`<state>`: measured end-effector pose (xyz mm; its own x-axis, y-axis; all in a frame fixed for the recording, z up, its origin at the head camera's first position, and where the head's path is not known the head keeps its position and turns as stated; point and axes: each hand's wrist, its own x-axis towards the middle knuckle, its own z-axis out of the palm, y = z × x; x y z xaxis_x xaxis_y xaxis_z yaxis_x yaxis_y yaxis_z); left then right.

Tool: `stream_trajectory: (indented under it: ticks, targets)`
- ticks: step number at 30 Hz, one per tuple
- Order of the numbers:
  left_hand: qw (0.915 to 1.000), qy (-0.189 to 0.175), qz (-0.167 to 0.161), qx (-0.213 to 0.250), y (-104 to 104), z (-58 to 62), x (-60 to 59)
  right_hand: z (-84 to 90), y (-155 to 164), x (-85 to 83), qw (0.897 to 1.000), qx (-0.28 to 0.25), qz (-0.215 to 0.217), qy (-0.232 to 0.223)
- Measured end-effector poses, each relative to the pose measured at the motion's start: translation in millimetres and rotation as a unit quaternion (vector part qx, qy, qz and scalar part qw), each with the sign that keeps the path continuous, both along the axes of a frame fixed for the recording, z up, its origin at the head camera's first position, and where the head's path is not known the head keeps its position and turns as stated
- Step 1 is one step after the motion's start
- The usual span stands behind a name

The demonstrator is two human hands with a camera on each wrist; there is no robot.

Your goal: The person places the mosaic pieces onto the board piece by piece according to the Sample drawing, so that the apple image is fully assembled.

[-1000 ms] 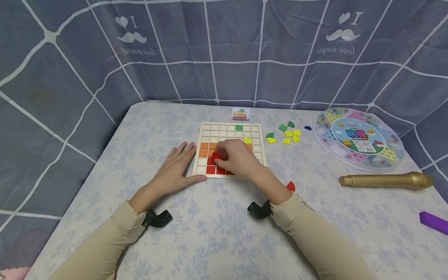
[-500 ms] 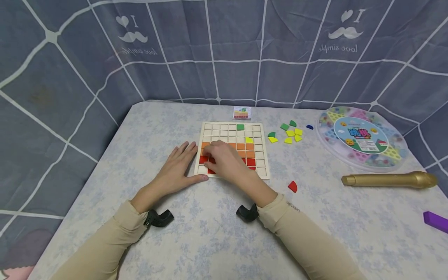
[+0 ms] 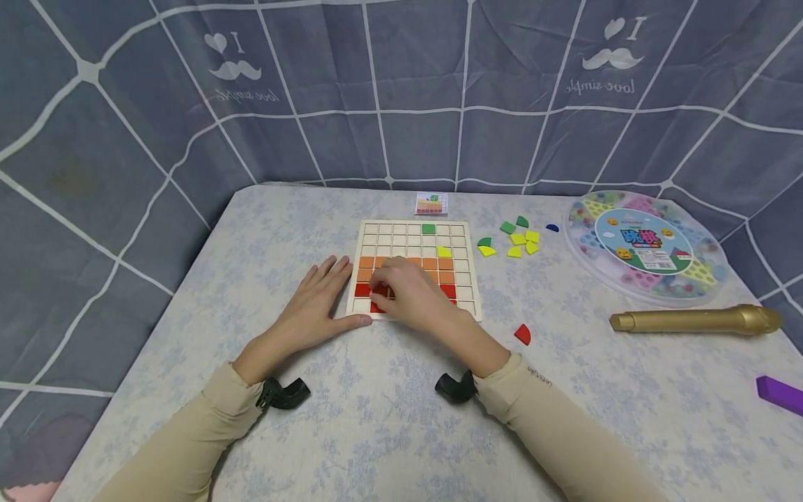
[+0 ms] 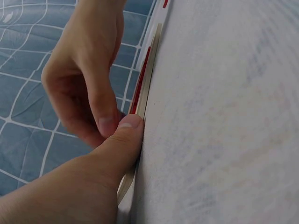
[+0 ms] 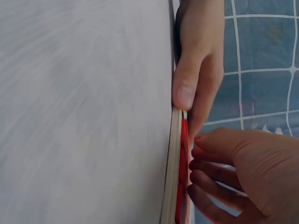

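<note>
A square wooden grid board (image 3: 463, 277) lies on the table, with rows of red tiles (image 3: 362, 290) and orange tiles (image 3: 445, 275) in its cells. Higher up sit one yellow tile (image 3: 443, 252) and one green tile (image 3: 429, 229). My left hand (image 3: 314, 303) lies flat with fingers spread at the board's left edge, its thumb at the near corner. Over the red rows is my right hand (image 3: 410, 296), fingers loosely curved, covering part of them. In the right wrist view its fingertips (image 5: 193, 175) are right at the red tiles, with no piece visible between thumb and fingers.
Right of the board lie loose yellow pieces (image 3: 517, 239), green pieces (image 3: 507, 227), a blue piece (image 3: 552, 228) and a red quarter-round piece (image 3: 523, 335). A picture card (image 3: 431, 203) is behind. Further right are a round game box (image 3: 643, 244), a gold microphone-shaped object (image 3: 693, 321) and a purple block (image 3: 779, 394).
A red tile pinched in my right hand a second ago has left its fingers; a red tile now shows at the row's left end. The right hand moved left and down; the left hand stayed.
</note>
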<state>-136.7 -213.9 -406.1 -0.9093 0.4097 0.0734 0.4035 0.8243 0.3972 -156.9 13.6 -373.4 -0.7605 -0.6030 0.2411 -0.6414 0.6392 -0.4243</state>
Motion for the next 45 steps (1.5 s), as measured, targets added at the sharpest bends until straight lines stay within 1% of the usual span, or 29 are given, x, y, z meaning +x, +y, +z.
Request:
stream_trajectory:
  ticks: [8,13,19,22,26,30,34,37,41,45]
  targets:
    - [1.0000,0.004,0.004,0.000,0,-1.1,1.3,5.5,43,6.3,0.999,0.014,-0.029,-0.002]
    - [1.0000,0.004,0.004,-0.004,1,-1.5,1.6,5.8,78,10.1,0.999,0.008,-0.037,-0.004]
    - [0.9999,0.014,0.004,-0.003,0,0.5,2.2,6.2,117,13.6,0.998,-0.005,-0.058,-0.010]
    - [0.9999,0.014,0.003,-0.005,0,1.4,3.0,5.9,137,19.5,0.998,-0.004,-0.066,-0.021]
    - [0.9999,0.014,-0.003,-0.004,1,1.3,3.3,7.1,163,32.2,0.997,0.012,-0.072,-0.032]
    - [0.9999,0.016,-0.005,-0.005,-1,1.4,4.1,14.9,182,38.8,0.996,0.018,-0.067,-0.056]
    - [0.9999,0.013,-0.005,-0.005,-1,2.0,3.1,19.8,198,41.7,0.991,0.023,-0.066,-0.113]
    - [0.9999,0.014,-0.004,-0.006,-2,2.1,2.6,19.9,206,42.8,0.988,0.028,-0.048,-0.146]
    - [0.9999,0.013,-0.004,-0.009,-3,0.4,1.4,18.6,213,45.1,0.988,0.032,-0.019,-0.152]
    - [0.9999,0.011,-0.007,-0.008,-1,-1.1,0.5,18.0,217,47.5,0.989,0.042,-0.026,-0.141]
